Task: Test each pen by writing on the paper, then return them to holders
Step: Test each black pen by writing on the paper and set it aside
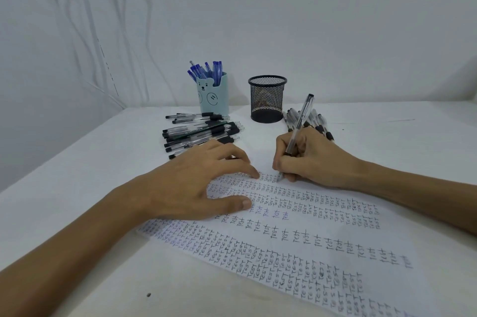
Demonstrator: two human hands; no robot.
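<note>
Head view, writing: your paper (309,223) lies on the table (77,187), covered in rows of "TEST", mostly black, some blue.
Pen (300,123): clear barrel, black end; your right hand (309,156) pinches it, tip on the paper's far edge.
Left hand (196,182): fingers spread, pressing the paper.
Holders: bear-faced holder (213,98) holds blue pens (206,70); mesh holder (267,99) beside it, contents unclear.
Loose pens: left pile (201,133); right pile (318,120) partly hidden behind your right hand.

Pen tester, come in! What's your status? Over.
Right hand gripping pen, tip on paper. Left hand spread, pressing it down. Loose pens piled either side, clear of the writing.
</note>
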